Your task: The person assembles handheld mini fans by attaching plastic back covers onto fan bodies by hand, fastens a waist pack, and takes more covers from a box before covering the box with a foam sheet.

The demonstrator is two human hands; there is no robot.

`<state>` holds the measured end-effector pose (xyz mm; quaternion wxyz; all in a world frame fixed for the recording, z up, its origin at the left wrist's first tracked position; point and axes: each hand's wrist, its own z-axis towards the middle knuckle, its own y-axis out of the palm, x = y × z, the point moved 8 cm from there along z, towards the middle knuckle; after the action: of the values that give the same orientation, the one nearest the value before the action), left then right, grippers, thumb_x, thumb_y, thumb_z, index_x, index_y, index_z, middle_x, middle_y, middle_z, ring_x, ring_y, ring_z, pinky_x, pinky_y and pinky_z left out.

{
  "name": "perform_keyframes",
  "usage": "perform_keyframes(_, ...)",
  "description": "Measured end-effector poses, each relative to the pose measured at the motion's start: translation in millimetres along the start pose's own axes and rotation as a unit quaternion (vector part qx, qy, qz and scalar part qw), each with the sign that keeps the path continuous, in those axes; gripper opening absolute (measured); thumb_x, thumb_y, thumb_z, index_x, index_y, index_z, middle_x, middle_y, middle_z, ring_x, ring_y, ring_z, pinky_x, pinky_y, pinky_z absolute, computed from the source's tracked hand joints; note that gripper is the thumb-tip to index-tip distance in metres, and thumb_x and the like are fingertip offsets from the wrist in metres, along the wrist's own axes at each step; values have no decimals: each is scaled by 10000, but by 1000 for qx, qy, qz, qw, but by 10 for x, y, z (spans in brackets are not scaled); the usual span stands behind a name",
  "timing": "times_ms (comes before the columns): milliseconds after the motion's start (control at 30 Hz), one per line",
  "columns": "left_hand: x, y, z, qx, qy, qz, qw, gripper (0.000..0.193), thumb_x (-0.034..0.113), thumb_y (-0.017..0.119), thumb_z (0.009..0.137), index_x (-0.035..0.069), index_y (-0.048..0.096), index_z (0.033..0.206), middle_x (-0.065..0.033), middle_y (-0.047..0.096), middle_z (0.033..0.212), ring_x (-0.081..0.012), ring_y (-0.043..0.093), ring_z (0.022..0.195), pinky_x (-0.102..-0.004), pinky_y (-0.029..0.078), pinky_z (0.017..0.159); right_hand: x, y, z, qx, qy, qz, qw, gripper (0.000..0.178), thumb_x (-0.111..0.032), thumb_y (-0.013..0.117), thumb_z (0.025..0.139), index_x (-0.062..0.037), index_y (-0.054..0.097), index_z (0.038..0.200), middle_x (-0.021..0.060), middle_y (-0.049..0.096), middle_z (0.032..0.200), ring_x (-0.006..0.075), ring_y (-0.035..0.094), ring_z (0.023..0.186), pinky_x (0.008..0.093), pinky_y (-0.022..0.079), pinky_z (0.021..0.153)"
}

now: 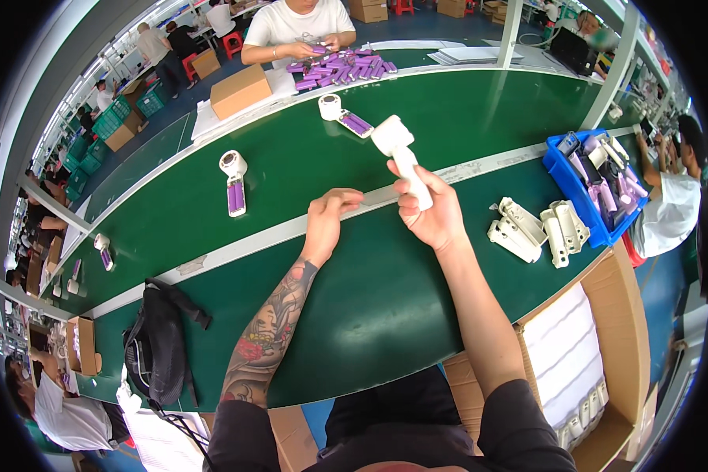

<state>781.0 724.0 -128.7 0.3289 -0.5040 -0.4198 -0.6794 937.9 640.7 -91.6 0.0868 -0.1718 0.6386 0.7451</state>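
My right hand [436, 211] grips the handle of a white handheld fan [391, 137], its round head tilted up and away from me. To its left, my left hand [327, 223] hovers near the pale rail [287, 234] with its fingers loosely bent and apart from the thumb, nothing visible in them. Just beyond the held piece lies an opened fan [355, 123] with purple battery cells bared in its handle. A similar opened fan [236, 185] rests farther left on the green belt [291, 169].
White handle shells [519, 228] lie on the right of the green table, beside a blue bin [582, 200] of white and purple parts. A black bag [161, 346] sits at left. Opposite, a person handles purple cells [346, 69] near a cardboard box [240, 90]. An open carton [629, 330] stands lower right.
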Motion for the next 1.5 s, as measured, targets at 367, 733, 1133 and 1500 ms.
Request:
perform_keyframes(367,-276,350,1037,26,82,399,913,396,189,587,967,73,600,1345,-160,608,1077,-261,620,878,-347,524,862,-1213,-521,-271,78,37,-195,977,392,-238,606,1040,63,535,1279,175,673,1009,104,609,645,172,481,521)
perform_keyframes(733,-502,670,2171,55,59,628,774,431,474,523,982,329,595,1382,-203,583,1147,-388,621,984,-462,533,865,-2549,-361,-1102,289,91,-772,559,372,-153,640,983,-9,609,1325,119,722,1105,194,676,936,305,543,851)
perform_keyframes(1133,-339,562,1743,-41,2,582,812,461,322,525,949,266,513,1406,-184,653,1043,-367,671,821,-469,562,790,-2150,-297,-1451,217,243,-914,242,347,-236,717,946,-114,666,1267,80,748,995,260,696,880,376,532,791)
perform_keyframes(1500,-11,466,367,-103,-106,-179,973,463,100,627,948,9,472,1375,-125,646,1118,-197,639,954,-276,516,802,-2112,-118,-1251,229,90,-899,362,299,-150,606,962,-49,648,1241,107,720,1013,273,665,873,379,532,806)
